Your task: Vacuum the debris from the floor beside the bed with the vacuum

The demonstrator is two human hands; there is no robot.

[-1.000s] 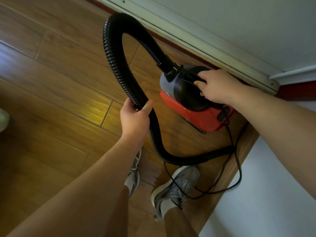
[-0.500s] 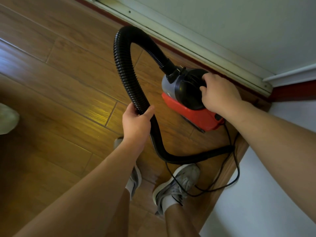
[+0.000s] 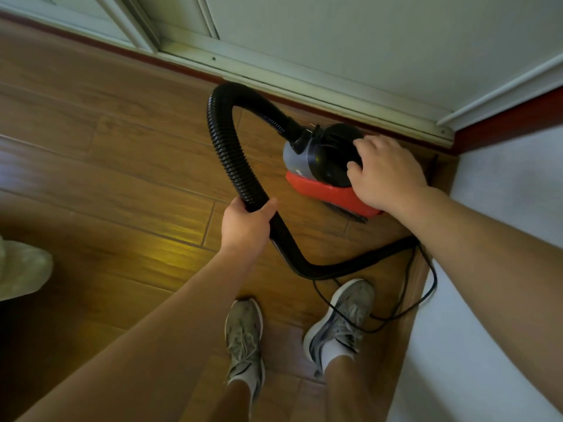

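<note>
At the far left, well away from the door rail [image 3: 304, 83], a pale soft-looking lump [image 3: 21, 269] lies on the wooden floor [image 3: 106, 184]; I cannot tell what it is.

The left hand [image 3: 245, 226] comes next, its grip closed round the hose [image 3: 225, 141] part-way along, thumb over the top. The hose is black and ribbed. It loops up toward the door rail, bends over and plugs into the front of the canister, while its other end trails along the floor away from the rail. It should be light and springy, flexing at every rib, so a hold this far from the nozzle end will steer poorly. A grip closer to that end would give better control.

The vacuum sits on the floor just short of the door rail. Its canister [image 3: 323, 166] is small, with a red base, a grey front collar and a glossy black domed top. It looks like hard plastic, light enough to carry one-handed but smooth on the dome, so any handle on top is the sounder place to lift it.

The right hand [image 3: 387, 175] lies over the dome, its grip curled on the black top with the thumb on the near side. Whether the fingers hook a handle is hidden.

A thin black cord [image 3: 426, 287] loops away from the rail and crosses the right shoe [image 3: 341, 318], where it could snag a step. A white surface [image 3: 502, 300], probably the bed, fills the right edge.
</note>
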